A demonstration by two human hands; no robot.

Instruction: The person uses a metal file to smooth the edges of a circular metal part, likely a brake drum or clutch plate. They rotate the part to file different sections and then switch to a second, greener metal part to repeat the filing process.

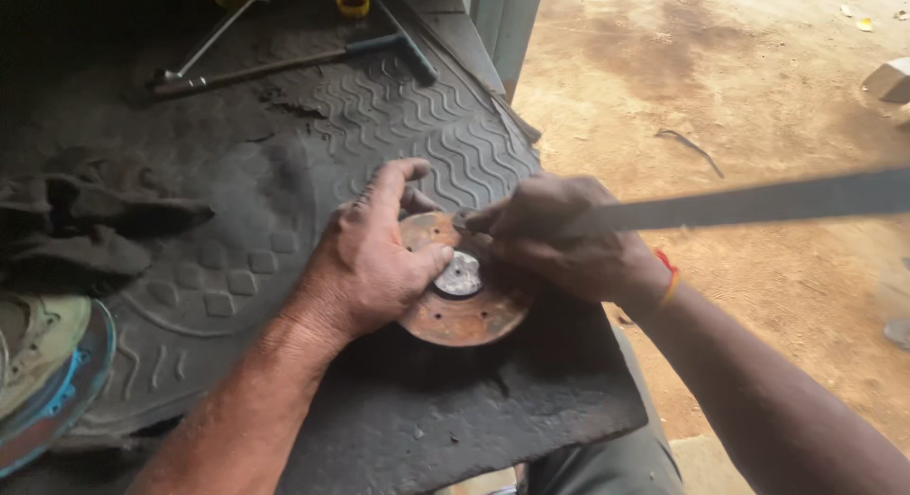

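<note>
A rusty round metal disc [455,315] with small holes and a shiny silver hub [461,275] lies on a black rubber floor mat [284,173]. My left hand [374,258] presses down on the disc's left side, thumb against the hub. My right hand [559,239] grips a long flat metal blade [758,203] that stretches off to the right; its tip meets the disc's upper edge. A red and yellow band circles my right wrist.
A long T-handle wrench [284,66] and a thinner rod tool [213,38] lie at the back of the mat, with a yellow cap [353,0] nearby. Dark rags [85,220] sit at left, a shoe [43,362] at lower left. Sandy ground [758,97] lies to the right.
</note>
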